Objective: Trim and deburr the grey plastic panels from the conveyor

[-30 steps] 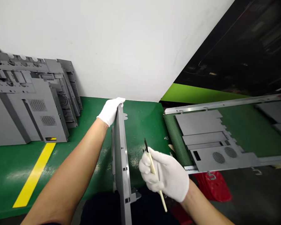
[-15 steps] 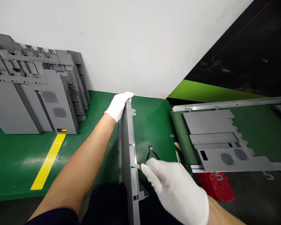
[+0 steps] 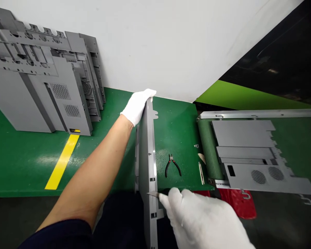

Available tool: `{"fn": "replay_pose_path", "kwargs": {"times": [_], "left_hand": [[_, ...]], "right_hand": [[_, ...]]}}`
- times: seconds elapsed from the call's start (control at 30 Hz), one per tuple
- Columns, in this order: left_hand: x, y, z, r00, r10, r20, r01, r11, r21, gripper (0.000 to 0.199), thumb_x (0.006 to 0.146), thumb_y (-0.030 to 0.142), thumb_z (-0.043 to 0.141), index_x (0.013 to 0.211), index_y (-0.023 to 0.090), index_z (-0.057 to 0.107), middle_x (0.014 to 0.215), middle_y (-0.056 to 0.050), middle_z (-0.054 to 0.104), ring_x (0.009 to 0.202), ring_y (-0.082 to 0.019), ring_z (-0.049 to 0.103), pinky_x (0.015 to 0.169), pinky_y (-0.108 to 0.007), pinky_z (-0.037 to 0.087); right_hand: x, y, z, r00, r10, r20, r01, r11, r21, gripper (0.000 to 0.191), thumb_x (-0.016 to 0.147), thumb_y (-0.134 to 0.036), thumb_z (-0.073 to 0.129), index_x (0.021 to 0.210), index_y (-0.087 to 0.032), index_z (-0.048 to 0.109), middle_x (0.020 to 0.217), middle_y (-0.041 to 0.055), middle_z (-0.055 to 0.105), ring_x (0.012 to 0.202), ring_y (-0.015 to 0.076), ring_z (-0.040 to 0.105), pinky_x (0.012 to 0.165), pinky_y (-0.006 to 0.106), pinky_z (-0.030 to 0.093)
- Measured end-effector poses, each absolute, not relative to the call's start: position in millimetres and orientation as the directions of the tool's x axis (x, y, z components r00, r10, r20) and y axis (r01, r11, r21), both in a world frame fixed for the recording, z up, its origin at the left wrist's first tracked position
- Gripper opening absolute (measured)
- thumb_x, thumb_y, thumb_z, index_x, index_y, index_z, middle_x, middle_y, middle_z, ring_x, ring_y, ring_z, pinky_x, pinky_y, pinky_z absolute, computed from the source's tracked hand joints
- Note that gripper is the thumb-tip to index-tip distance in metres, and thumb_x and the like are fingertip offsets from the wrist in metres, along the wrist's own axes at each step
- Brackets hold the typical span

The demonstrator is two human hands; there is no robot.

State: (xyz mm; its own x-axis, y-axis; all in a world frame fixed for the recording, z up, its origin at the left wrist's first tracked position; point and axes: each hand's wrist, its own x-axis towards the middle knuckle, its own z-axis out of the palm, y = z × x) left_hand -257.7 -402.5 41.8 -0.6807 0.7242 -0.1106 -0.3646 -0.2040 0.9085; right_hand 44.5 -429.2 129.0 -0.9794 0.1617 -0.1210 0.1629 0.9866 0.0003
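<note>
A grey plastic panel (image 3: 147, 145) stands on edge in front of me, its narrow side facing up. My left hand (image 3: 138, 105), in a white glove, grips its far top corner with the fingers wrapped over the edge. In my right hand (image 3: 202, 218), also gloved, is a knife (image 3: 153, 194); only its short pointed metal blade shows, as the glove hides the handle. The blade lies across the panel's narrow edge, between two small dark slots. Just right of the panel, black-handled cutting pliers (image 3: 172, 166) rest with handles spread on the green table (image 3: 176, 128).
Several similar grey panels (image 3: 38, 100) lean against the white wall (image 3: 150, 45) at left, near a yellow tape strip (image 3: 62, 162). At right, a conveyor (image 3: 209, 148) carries another grey panel (image 3: 248, 152). Red material (image 3: 238, 204) is below it.
My right hand and the knife have moved nearer to me along the panel's edge. The view has shifted, and the pliers now show fully. My left hand keeps its hold.
</note>
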Motion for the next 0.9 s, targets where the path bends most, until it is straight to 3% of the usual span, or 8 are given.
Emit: {"fn": "replay_pose_path", "kwargs": {"times": [0.17,0.9], "left_hand": [[-257.1,-405.0,44.1,-0.673,0.724,-0.152,-0.411,-0.195,0.891,0.035,0.08,0.036,0.07,0.06,0.019,0.045,0.049,0.004,0.04,0.044,-0.008,0.038,0.045,-0.025,0.037],[-257.4,-406.4,44.0,-0.67,0.723,-0.169,-0.476,-0.243,0.845,0.033,0.082,0.029,0.07,0.062,0.018,0.046,0.053,0.005,0.038,0.046,-0.006,0.038,0.046,-0.022,0.034]], "right_hand": [[47.2,-428.2,126.6,-0.988,0.095,-0.12,0.094,0.995,0.013,0.028,0.1,-0.032,0.045,0.074,-0.025,0.051,0.051,-0.003,0.054,0.038,0.0145,0.051,0.04,0.032,0.019],[43.7,-428.8,130.2,-0.993,0.069,-0.093,0.061,0.994,0.087,0.036,0.102,-0.036,0.042,0.068,-0.025,0.046,0.045,-0.005,0.049,0.032,0.0141,0.047,0.039,0.034,0.018]]}}
